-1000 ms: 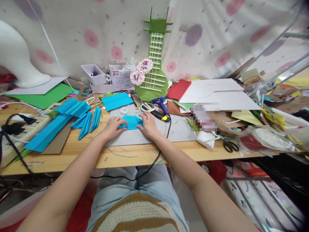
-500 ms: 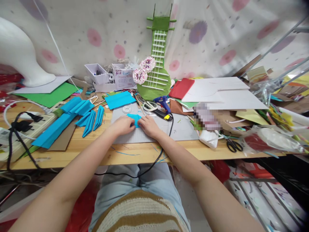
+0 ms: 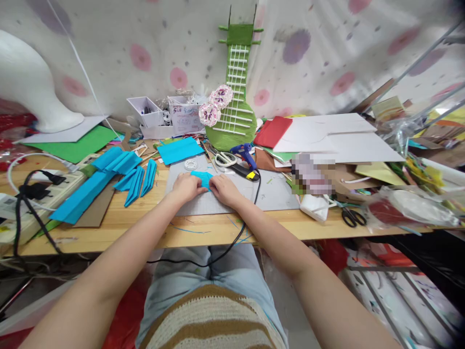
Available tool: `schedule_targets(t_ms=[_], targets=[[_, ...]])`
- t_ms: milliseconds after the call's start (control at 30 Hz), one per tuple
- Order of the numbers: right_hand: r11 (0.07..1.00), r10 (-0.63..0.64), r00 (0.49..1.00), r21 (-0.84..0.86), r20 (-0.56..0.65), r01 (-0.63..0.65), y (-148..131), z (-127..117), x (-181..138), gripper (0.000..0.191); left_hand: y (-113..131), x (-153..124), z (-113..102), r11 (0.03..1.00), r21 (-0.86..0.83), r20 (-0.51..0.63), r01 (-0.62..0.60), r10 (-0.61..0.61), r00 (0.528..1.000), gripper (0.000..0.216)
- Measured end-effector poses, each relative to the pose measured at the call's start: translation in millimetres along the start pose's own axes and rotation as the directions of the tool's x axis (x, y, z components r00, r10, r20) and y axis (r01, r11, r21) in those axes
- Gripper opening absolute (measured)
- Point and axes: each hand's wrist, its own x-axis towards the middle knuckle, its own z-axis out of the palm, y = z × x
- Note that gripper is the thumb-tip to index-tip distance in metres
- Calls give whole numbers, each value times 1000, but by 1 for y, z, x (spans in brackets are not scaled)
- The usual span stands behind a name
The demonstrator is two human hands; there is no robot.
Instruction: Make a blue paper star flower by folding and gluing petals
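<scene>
Between my two hands lies a small piece of blue paper [image 3: 202, 178], low over the grey board [image 3: 269, 196]. My left hand [image 3: 187, 186] grips its left side, fingers curled in. My right hand [image 3: 224, 189] pinches its right side, thumb and fingers pressed together. The paper's lower part is hidden by my fingers. Just beyond stand a white ring-shaped disc [image 3: 191, 165], a pair of white-handled scissors [image 3: 225, 159] and a blue glue gun [image 3: 245, 154]. Folded blue paper strips [image 3: 134, 184] lie left of my left hand.
A green paper guitar [image 3: 232, 116] with pink rosettes leans at the back. Left are a power strip [image 3: 69, 186] and a white mannequin head [image 3: 47, 97]. Black scissors [image 3: 353, 217] and white sheets [image 3: 334, 138] lie right. A black cord [image 3: 232, 245] crosses the table's front edge.
Both hands stay on the blue paper in nearly the same place, with only slight shifts of the fingers. The camera view has moved a little.
</scene>
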Motion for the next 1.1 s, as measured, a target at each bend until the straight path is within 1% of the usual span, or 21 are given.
schedule_targets(t_ms=[133, 267, 300, 400, 500, 567, 667, 767, 900, 967, 1033, 1100], targets=[[1000, -21, 999, 4, -25, 21, 3, 2, -2, 13, -9, 2, 2, 997, -48, 41, -68, 70, 997, 31], [1000, -20, 999, -21, -30, 19, 1, 2, -2, 12, -14, 4, 3, 992, -113, 67, -61, 69, 995, 27], [999, -7, 999, -32, -35, 6, -1, 1, -2, 12, -15, 5, 3, 991, -121, 69, -53, 62, 996, 28], [997, 43, 998, -60, -50, -46, -8, 2, 0, 22, -14, 6, 2, 993, -118, 78, -30, 39, 996, 31], [995, 58, 997, -72, -52, -62, -12, 4, 2, 19, -12, 6, 1, 995, -101, 87, -26, 35, 996, 30], [995, 66, 995, -68, -74, -71, -11, 6, 1, 15, -13, 6, 0, 994, -101, 89, -47, 56, 994, 27], [992, 112, 987, -42, -119, -118, -8, 6, -2, 17, -17, 3, -3, 987, -132, 106, -93, 108, 989, 24], [982, 182, 974, -17, -135, -186, -2, 3, -6, 21, -28, 0, -3, 963, -232, 132, -139, 172, 976, 19], [957, 289, 949, 11, -129, -290, 3, -1, -10, 31, -45, -3, 2, 874, -447, 133, -190, 275, 952, 34], [942, 336, 936, 30, -104, -335, 5, -2, -11, 35, -51, -3, 3, 817, -531, 136, -224, 342, 930, 35], [930, 366, 927, 41, -80, -364, 7, -3, -11, 37, -55, -1, 3, 781, -579, 157, -235, 389, 908, 35], [923, 384, 921, 40, -61, -382, 8, -4, -12, 37, -56, 2, 2, 765, -605, 193, -221, 410, 891, 36]])
